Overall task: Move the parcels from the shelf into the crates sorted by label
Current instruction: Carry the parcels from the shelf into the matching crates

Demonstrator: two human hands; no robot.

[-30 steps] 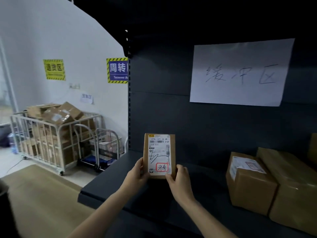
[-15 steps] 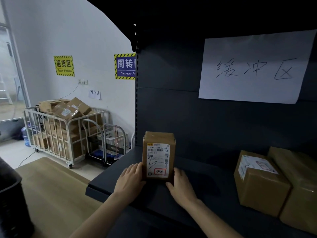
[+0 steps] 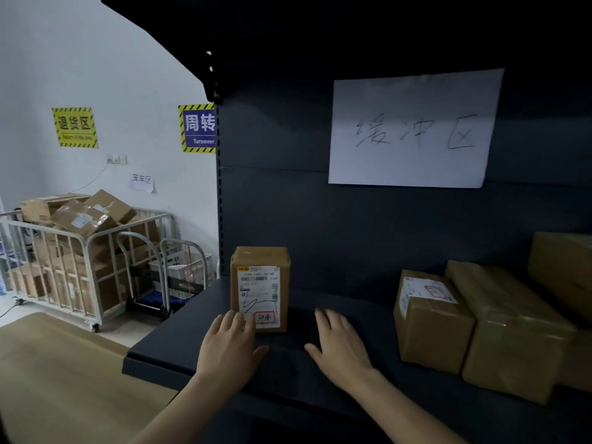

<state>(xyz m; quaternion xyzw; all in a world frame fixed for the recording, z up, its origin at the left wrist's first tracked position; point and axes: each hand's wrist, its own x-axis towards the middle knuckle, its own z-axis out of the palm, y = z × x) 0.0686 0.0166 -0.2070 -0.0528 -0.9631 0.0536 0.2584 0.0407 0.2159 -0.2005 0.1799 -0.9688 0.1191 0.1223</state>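
Parcel (image 3: 261, 261) upright on shelf (image 3: 179, 341), L hand (image 3: 230, 346) fingers straight, tips touching its front, R hand (image 3: 339, 346) flat, apart, holding nothing

Four signs and one parcel label, readable in part

A white sheet (image 3: 413, 129) on the shelf back panel (image 3: 320, 225) bears handwritten 缓冲区; on the wall (image 3: 96, 59) a yellow sign (image 3: 74, 127) reads 退货区, its English line too blurred to read; a blue sign (image 3: 198, 128), cut off at its right edge, shows 周转 and "Turnover"; a small note (image 3: 142, 181) reads 笼车区; the shipping label (image 3: 260, 293) on the standing parcel (image 3: 261, 256) shows "FOP" and handwritten 济南 in a red box, its number line blurred; the second parcel (image 3: 432, 328) has an illegible label.
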